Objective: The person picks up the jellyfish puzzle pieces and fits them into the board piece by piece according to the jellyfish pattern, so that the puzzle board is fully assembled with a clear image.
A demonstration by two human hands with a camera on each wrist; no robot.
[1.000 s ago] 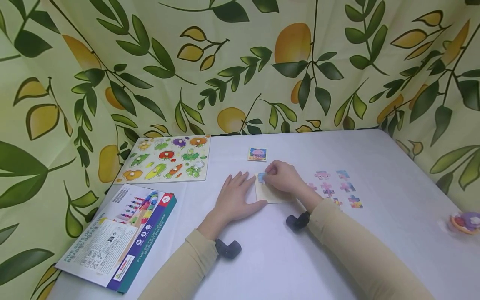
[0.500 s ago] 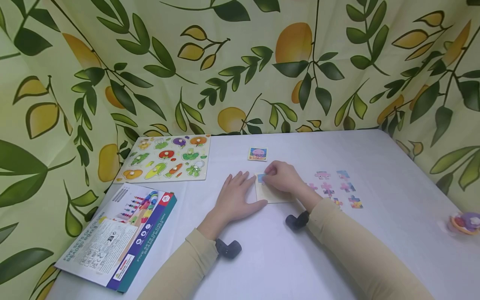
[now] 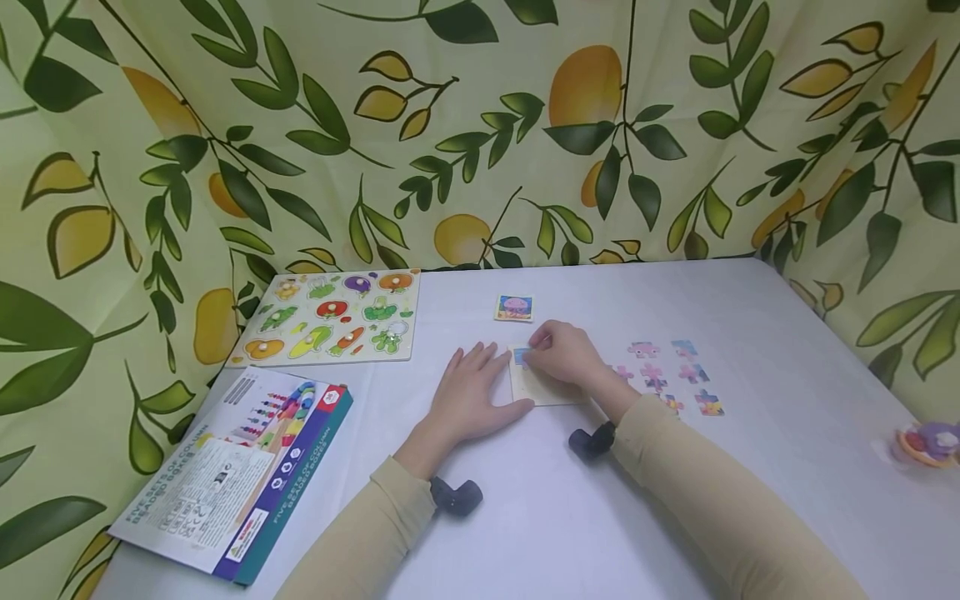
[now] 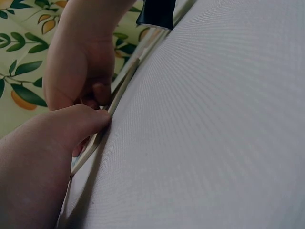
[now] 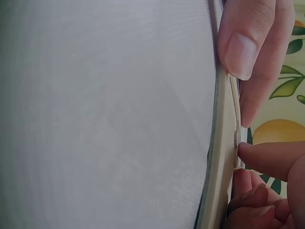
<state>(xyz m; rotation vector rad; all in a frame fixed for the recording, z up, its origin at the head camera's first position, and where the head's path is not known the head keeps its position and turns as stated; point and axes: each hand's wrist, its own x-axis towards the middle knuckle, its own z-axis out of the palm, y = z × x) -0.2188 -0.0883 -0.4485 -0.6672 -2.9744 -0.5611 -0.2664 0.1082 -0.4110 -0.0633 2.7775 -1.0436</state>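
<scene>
A pale wooden puzzle tray (image 3: 536,392) lies at mid-table, a blue jigsaw piece (image 3: 520,357) at its upper left corner. My right hand (image 3: 567,357) reaches over the tray and pinches that piece down at the corner, fingertips covering part of it. Spread out flat, my left hand (image 3: 471,396) rests by the tray's left side, its thumb at the lower edge. In the right wrist view, the left thumb (image 5: 240,55) touches the tray rim, and a right fingertip (image 5: 245,151) meets the thin piece. Much of the tray's right half is hidden under my right hand.
Several loose jigsaw pieces (image 3: 652,375) lie right of the tray, some behind my right forearm. A small picture card (image 3: 514,308) sits beyond the tray. A vegetable peg board (image 3: 330,317) and a bead-set box (image 3: 240,475) occupy the left; a small purple toy (image 3: 933,442) stands far right.
The blue piece has turned slightly and settled squarer into the tray's upper left corner under my right fingers. My left hand has stayed in place.
</scene>
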